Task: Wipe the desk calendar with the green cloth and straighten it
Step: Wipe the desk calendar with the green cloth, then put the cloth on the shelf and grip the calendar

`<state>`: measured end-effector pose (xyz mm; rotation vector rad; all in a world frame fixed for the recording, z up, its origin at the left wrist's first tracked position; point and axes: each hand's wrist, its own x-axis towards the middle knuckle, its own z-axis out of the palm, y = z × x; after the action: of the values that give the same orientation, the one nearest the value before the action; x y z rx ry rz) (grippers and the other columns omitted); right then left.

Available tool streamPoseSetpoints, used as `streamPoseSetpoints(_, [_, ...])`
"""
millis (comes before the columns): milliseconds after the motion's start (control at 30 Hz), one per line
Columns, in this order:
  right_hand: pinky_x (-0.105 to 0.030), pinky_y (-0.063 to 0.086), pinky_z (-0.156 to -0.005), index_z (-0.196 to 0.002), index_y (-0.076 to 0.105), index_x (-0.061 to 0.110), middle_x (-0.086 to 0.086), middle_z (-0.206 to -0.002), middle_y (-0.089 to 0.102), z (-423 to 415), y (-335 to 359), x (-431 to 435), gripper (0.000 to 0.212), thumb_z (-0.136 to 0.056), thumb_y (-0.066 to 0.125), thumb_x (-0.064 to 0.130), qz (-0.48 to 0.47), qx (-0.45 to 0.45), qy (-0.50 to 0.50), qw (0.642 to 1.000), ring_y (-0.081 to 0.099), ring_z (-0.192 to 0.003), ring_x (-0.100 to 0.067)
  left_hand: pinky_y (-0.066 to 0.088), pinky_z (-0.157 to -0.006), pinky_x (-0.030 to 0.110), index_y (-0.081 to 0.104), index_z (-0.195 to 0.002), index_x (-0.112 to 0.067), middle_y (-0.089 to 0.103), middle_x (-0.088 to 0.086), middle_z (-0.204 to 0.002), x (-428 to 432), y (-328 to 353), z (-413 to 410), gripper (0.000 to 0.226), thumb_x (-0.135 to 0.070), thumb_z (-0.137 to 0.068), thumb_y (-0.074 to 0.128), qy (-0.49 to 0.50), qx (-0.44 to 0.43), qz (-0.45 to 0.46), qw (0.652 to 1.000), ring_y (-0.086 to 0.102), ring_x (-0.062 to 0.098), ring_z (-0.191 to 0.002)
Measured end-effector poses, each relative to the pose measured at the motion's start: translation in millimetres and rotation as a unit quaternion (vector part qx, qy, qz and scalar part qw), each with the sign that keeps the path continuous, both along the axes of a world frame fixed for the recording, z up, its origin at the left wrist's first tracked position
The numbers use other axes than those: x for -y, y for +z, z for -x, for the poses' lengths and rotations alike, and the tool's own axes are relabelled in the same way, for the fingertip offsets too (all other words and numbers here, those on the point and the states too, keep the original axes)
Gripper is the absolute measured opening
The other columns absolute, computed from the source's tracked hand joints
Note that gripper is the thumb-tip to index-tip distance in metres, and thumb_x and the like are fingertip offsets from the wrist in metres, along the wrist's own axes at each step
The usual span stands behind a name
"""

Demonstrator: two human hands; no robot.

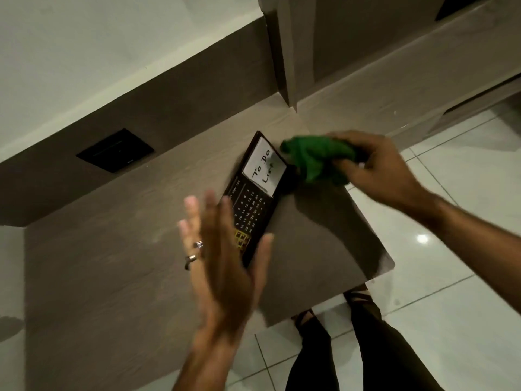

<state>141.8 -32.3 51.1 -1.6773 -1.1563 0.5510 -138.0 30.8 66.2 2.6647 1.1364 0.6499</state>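
Note:
A black desk calendar (255, 193) with a white "To Do List" note and rows of dates stands on the brown desk (118, 249), turned at an angle. My left hand (222, 255) hovers over its near end, fingers spread, thumb by its right edge, holding nothing. My right hand (375, 165) grips a crumpled green cloth (315, 159) just right of the calendar's far end, at the desk's edge. Whether the cloth touches the calendar is unclear.
A black wall socket plate (115, 150) sits on the brown back panel to the left. A vertical partition (284, 52) rises behind the calendar. The desk's rounded right corner (389, 263) borders white floor tiles, where my legs (352, 342) stand.

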Motion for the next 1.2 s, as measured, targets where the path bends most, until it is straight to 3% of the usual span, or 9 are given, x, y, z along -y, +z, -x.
streamPoseSetpoints(133, [-0.028, 0.052, -0.096, -0.13, 0.06, 0.023, 0.01, -0.123, 0.065, -46, -25, -18, 0.041, -0.091, 0.059, 0.009, -0.04, 0.106, -0.081, 0.99, 0.061, -0.113, -0.001, 0.008, -0.123, 0.049, 0.023, -0.151, -0.013, 0.018, 0.012, -0.164, 17, -36, -64, 0.076, -0.062, -0.095, 0.042, -0.087, -0.093, 0.003, 0.992, 0.008, 0.029, -0.153])
streamPoseSetpoints(233, [-0.041, 0.046, -0.105, -0.131, 0.059, 0.012, -0.009, -0.131, 0.063, -62, -61, -35, 0.042, -0.089, 0.058, 0.01, -0.038, 0.208, -0.144, 0.967, 0.058, -0.122, -0.022, 0.015, -0.122, 0.053, 0.019, -0.152, -0.014, 0.014, 0.013, -0.164, 21, -73, -89, 0.076, -0.065, -0.097, 0.032, -0.146, -0.196, 0.033, 0.969, 0.005, 0.029, -0.153])
streamPoseSetpoints(300, [-0.054, 0.038, -0.109, -0.136, 0.053, 0.006, -0.022, -0.142, 0.051, -66, -89, -45, 0.046, -0.09, 0.057, 0.003, 0.039, 0.244, -0.131, 0.96, 0.046, -0.133, -0.037, 0.017, -0.121, 0.055, 0.014, -0.153, -0.015, 0.011, 0.013, -0.164, 20, -95, -94, 0.08, -0.069, -0.096, 0.026, -0.17, -0.239, 0.053, 0.954, 0.004, 0.03, -0.153])
streamPoseSetpoints(400, [-0.053, 0.023, -0.116, -0.15, 0.031, 0.016, -0.017, -0.161, 0.021, -66, -122, -50, 0.069, -0.086, 0.053, 0.001, 0.261, 0.28, 0.002, 0.924, 0.018, -0.147, -0.038, 0.012, -0.122, 0.054, 0.01, -0.155, -0.017, 0.006, 0.011, -0.166, 19, -115, -94, 0.087, -0.076, -0.092, 0.021, -0.169, -0.266, 0.083, 0.945, 0.0, 0.029, -0.153])
streamPoseSetpoints(500, [-0.053, 0.018, -0.117, -0.154, 0.022, 0.018, -0.017, -0.163, 0.012, -68, -134, -48, 0.082, -0.08, 0.055, 0.01, 0.279, 0.307, 0.039, 0.909, 0.012, -0.148, -0.039, 0.008, -0.123, 0.052, 0.01, -0.157, -0.017, 0.006, 0.01, -0.167, 17, -122, -90, 0.089, -0.077, -0.092, 0.023, -0.173, -0.251, 0.08, 0.949, -0.002, 0.029, -0.154])
streamPoseSetpoints(767, [-0.058, 0.023, -0.115, -0.148, 0.036, 0.013, -0.019, -0.156, 0.032, -51, -95, -43, 0.064, -0.085, 0.042, 0.025, 0.171, 0.218, -0.023, 0.961, 0.023, -0.145, -0.038, 0.009, -0.122, 0.055, 0.01, -0.158, -0.017, 0.006, 0.01, -0.167, 18, -122, -91, 0.09, -0.076, -0.092, 0.025, -0.177, -0.247, 0.075, 0.95, -0.003, 0.029, -0.154])
streamPoseSetpoints(933, [-0.051, 0.037, -0.106, -0.144, 0.041, 0.016, -0.014, -0.143, 0.047, -14, -70, -46, 0.065, -0.082, 0.059, 0.021, 0.09, 0.224, 0.003, 0.97, 0.041, -0.129, -0.031, 0.01, -0.123, 0.053, 0.014, -0.156, -0.017, 0.008, 0.011, -0.167, 19, -109, -91, 0.083, -0.072, -0.095, 0.027, -0.175, -0.249, 0.106, 0.947, -0.002, 0.026, -0.154])
streamPoseSetpoints(1033, [-0.046, 0.038, -0.108, -0.152, 0.027, 0.02, -0.012, -0.149, 0.044, 8, -65, -54, 0.078, -0.084, 0.066, 0.022, 0.125, 0.175, 0.097, 0.972, 0.042, -0.134, -0.028, 0.008, -0.124, 0.05, 0.023, -0.153, -0.015, 0.017, 0.013, -0.164, 18, -93, -80, 0.079, -0.062, -0.094, 0.047, -0.15, -0.23, 0.066, 0.959, 0.005, 0.027, -0.153])
streamPoseSetpoints(1200, [-0.047, 0.037, -0.111, -0.155, 0.017, 0.021, -0.007, -0.155, 0.038, 28, -70, -61, 0.092, -0.084, 0.072, 0.041, 0.174, 0.114, 0.142, 0.968, 0.037, -0.139, -0.022, -0.016, -0.12, 0.048, 0.013, -0.156, -0.016, -0.004, 0.007, -0.164, -1, -60, -28, 0.122, -0.048, -0.064, 0.086, -0.035, -0.199, -0.038, 0.979, -0.014, 0.028, -0.152])
